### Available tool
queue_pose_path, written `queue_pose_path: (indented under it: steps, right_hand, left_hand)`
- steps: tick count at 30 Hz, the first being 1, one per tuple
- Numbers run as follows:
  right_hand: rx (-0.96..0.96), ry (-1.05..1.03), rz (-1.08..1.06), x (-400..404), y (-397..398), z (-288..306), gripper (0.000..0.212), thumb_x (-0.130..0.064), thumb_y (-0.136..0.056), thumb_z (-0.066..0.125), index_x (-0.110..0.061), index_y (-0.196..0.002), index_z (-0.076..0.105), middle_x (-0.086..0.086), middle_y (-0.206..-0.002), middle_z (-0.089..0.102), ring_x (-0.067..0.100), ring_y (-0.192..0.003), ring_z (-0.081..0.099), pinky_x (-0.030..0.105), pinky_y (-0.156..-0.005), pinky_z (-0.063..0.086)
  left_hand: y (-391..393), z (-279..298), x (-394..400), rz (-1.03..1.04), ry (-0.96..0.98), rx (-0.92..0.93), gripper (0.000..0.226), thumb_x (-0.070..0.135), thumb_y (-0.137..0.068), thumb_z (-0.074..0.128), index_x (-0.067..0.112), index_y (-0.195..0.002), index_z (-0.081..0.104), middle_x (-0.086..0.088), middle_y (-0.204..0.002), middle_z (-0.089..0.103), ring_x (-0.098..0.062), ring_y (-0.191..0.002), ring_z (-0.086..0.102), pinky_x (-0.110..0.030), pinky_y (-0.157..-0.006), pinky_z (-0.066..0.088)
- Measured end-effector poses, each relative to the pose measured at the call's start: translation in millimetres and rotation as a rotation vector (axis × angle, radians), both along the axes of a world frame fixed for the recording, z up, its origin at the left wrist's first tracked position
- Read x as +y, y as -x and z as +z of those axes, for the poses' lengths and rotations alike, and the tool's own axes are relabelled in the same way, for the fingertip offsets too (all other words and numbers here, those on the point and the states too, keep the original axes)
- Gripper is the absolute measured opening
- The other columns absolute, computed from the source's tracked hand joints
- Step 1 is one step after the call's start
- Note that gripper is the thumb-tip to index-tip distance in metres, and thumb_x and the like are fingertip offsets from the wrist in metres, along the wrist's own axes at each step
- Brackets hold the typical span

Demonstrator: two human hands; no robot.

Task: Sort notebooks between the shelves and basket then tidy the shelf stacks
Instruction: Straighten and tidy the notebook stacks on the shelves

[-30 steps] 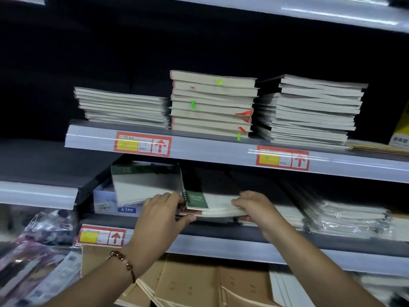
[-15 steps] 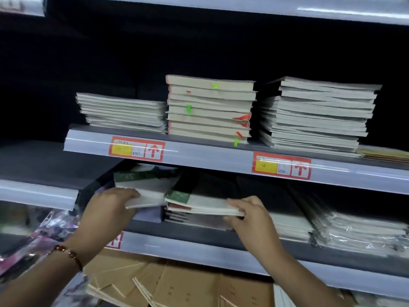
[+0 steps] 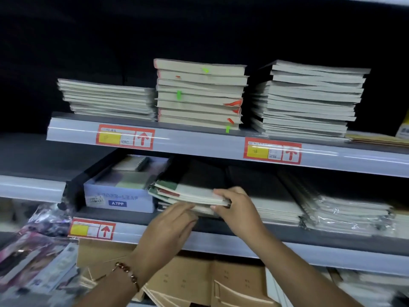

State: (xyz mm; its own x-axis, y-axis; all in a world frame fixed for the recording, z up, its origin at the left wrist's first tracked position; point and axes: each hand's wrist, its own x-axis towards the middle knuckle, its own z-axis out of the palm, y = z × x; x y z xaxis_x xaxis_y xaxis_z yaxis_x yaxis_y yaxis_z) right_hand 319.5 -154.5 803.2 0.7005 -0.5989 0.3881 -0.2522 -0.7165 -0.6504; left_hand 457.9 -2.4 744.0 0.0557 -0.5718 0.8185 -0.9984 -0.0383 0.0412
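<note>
Fingertips of left hand (image 3: pixel 170 227) hidden under notebooks (image 3: pixel 188 192) gripped by right hand (image 3: pixel 236 209).

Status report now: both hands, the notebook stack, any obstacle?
Right hand grips green-cover notebook stack at its right end. Left hand open, fingers at stack's front edge. Stack skewed on middle shelf. A7PP box close on left.
</note>
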Motion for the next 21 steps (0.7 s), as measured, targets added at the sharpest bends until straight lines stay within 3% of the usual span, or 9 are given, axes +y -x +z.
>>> queue_pose_path:
  steps: [2, 5, 8, 12, 15, 17, 19, 21]
  right_hand:
    - [0.048, 0.007, 0.008, 0, 4, -5, 0.046, -0.028, -0.089, 0.072, -0.023, -0.133, 0.062, -0.013, -0.11, 0.049, 0.0, -0.09, 0.054, -0.001, -0.079, 0.034]
    - [0.112, -0.01, -0.005, 7, 5, -9, 0.054, -0.033, -0.091, 0.068, -0.021, -0.142, 0.053, -0.008, -0.132, 0.046, 0.006, -0.11, 0.052, 0.007, -0.087, 0.031]
    - [0.12, -0.125, -0.025, 19, 5, -9, 0.065, -0.033, -0.092, 0.065, -0.02, -0.15, 0.038, -0.005, -0.148, 0.035, 0.008, -0.123, 0.044, 0.01, -0.085, 0.028]
    - [0.043, -0.336, -0.049, 27, 7, -11, 0.074, -0.033, -0.092, 0.064, -0.023, -0.154, 0.026, -0.009, -0.156, 0.021, 0.001, -0.11, 0.043, 0.013, -0.081, 0.032]
    - [0.02, -0.385, -0.077, 31, 11, -15, 0.079, -0.032, -0.091, 0.066, -0.025, -0.156, 0.02, -0.012, -0.157, 0.016, -0.007, -0.087, 0.052, 0.012, -0.075, 0.037]
    - [0.041, -0.258, -0.085, 31, 15, -16, 0.075, -0.03, -0.091, 0.067, -0.027, -0.154, 0.027, -0.01, -0.159, 0.02, -0.003, -0.104, 0.055, 0.013, -0.085, 0.035]
    - [0.145, -0.052, -0.079, 27, 17, -16, 0.067, -0.031, -0.092, 0.066, -0.03, -0.152, 0.035, -0.008, -0.163, 0.019, 0.005, -0.133, 0.043, 0.013, -0.096, 0.033]
    - [0.278, 0.157, -0.082, 18, 17, -14, 0.062, -0.035, -0.095, 0.062, -0.033, -0.151, 0.036, -0.006, -0.163, 0.022, 0.011, -0.143, 0.034, 0.022, -0.108, 0.036]
  left_hand:
    - [-24, 10, 19, 0.181, 0.006, 0.065, 0.03, 0.037, -0.091, 0.06, 0.014, -0.11, 0.068, -0.007, -0.122, 0.059, -0.028, -0.115, 0.056, -0.037, -0.101, 0.044]
    - [-61, 30, 34, 0.491, -0.164, 0.22, 0.08, 0.069, -0.079, 0.064, 0.01, -0.132, 0.048, -0.019, -0.13, 0.05, -0.039, -0.123, 0.046, -0.052, -0.107, 0.04]
    - [-63, 35, 28, 0.555, -0.322, 0.301, 0.11, 0.091, -0.073, 0.034, 0.001, -0.134, 0.047, -0.027, -0.129, 0.056, -0.044, -0.128, 0.042, -0.051, -0.118, 0.025]
    - [-39, 21, 9, 0.508, -0.244, 0.295, 0.108, 0.087, -0.08, 0.02, -0.001, -0.134, 0.051, -0.022, -0.135, 0.058, -0.04, -0.137, 0.042, -0.05, -0.119, 0.018]
    - [-37, 10, 1, 0.498, -0.204, 0.278, 0.096, 0.083, -0.082, 0.026, 0.005, -0.131, 0.052, -0.014, -0.134, 0.06, -0.034, -0.14, 0.04, -0.05, -0.12, 0.012]
    - [-35, 13, -2, 0.499, -0.167, 0.287, 0.093, 0.084, -0.079, 0.034, 0.007, -0.126, 0.053, -0.012, -0.127, 0.063, -0.032, -0.136, 0.045, -0.053, -0.12, 0.015]
    - [-36, 20, -4, 0.519, -0.146, 0.28, 0.096, 0.085, -0.072, 0.049, 0.006, -0.127, 0.049, -0.013, -0.118, 0.066, -0.033, -0.124, 0.054, -0.056, -0.118, 0.019]
    - [-40, 26, -5, 0.539, -0.148, 0.238, 0.098, 0.08, -0.066, 0.06, 0.008, -0.131, 0.046, -0.014, -0.109, 0.066, -0.035, -0.112, 0.059, -0.056, -0.116, 0.024]
